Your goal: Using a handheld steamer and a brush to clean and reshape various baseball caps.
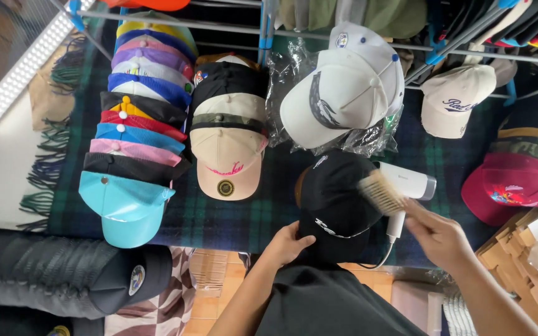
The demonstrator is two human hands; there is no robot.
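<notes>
Right now my left hand (286,244) pinches the black cap's (337,205) brim edge, crown pointing away from me; my right hand (438,235), closed around the wooden brush (381,191), hovers just right of it, bristles nearest the crown.

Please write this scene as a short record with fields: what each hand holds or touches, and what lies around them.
left hand: grips the brim edge of the black fabric baseball cap with white lettering
right hand: holds a pale wooden bristle brush, blurred, over the cap
under the brush: white handheld appliance with a cord, partly hidden
surface: dark green and blue plaid cloth
left of cap: beige cap with pink lettering; stacked row of coloured caps
behind: white caps on clear plastic
right: red cap
</notes>
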